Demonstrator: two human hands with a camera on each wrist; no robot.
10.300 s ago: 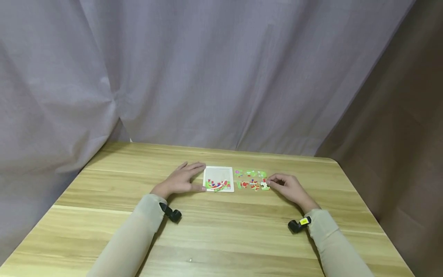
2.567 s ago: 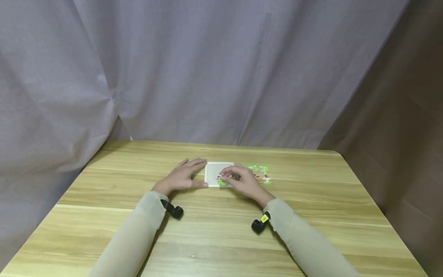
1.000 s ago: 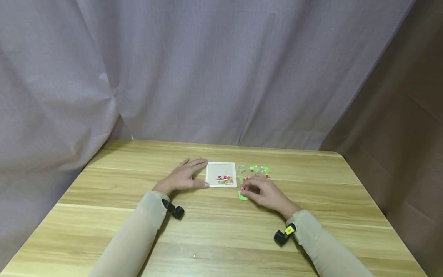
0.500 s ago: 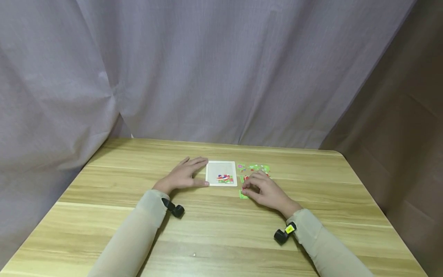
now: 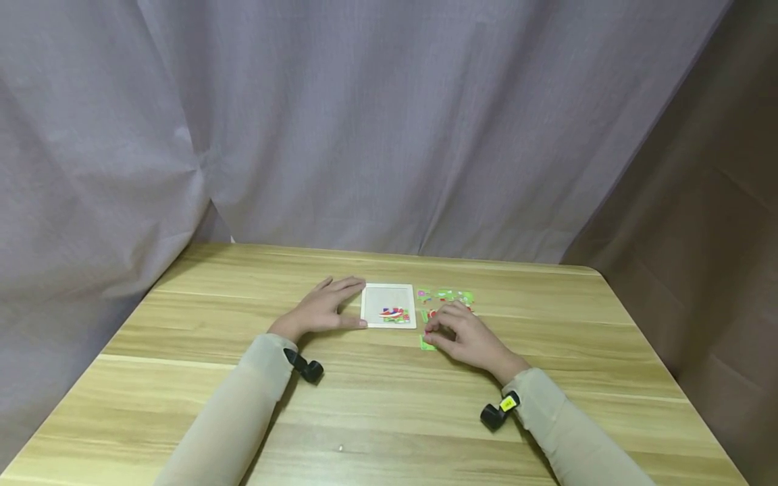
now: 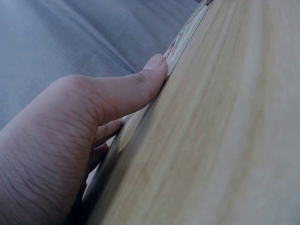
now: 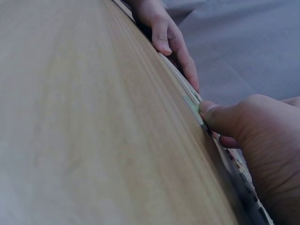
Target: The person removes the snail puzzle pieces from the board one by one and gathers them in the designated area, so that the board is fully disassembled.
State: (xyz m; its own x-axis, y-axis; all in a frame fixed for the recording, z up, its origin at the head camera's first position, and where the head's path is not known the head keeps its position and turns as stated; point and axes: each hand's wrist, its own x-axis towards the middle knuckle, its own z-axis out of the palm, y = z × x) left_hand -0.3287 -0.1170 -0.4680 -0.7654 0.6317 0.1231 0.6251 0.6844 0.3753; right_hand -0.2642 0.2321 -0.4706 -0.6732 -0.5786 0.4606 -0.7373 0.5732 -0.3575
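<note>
In the head view, a shallow white puzzle tray [image 5: 378, 297] lies near the far side of the table, with a few red, white, blue and green jigsaw pieces [image 5: 395, 315] in its front right part. My left hand [image 5: 319, 312] spreads at the tray's left edge, thumb at the near corner, fingertips at the far corner. My right hand [image 5: 468, 339] pinches a green jigsaw piece [image 5: 427, 343] between thumb and curled index finger. That piece is right at the tabletop, just right of the tray's near corner. In the right wrist view, the thumb [image 7: 215, 116] presses on it.
Right of the tray, green flowered jigsaw pieces [image 5: 452, 295] form a far row. A second row with red and green pieces [image 5: 431, 314] is mostly hidden behind my right hand. A grey curtain [image 5: 340, 135] hangs behind the wooden table [image 5: 377, 405].
Over ten seconds, the tray has lost several pieces. My right hand brought a green piece from the tray to a spot before the rows. The last second shows almost no movement; the left hand stays.
</note>
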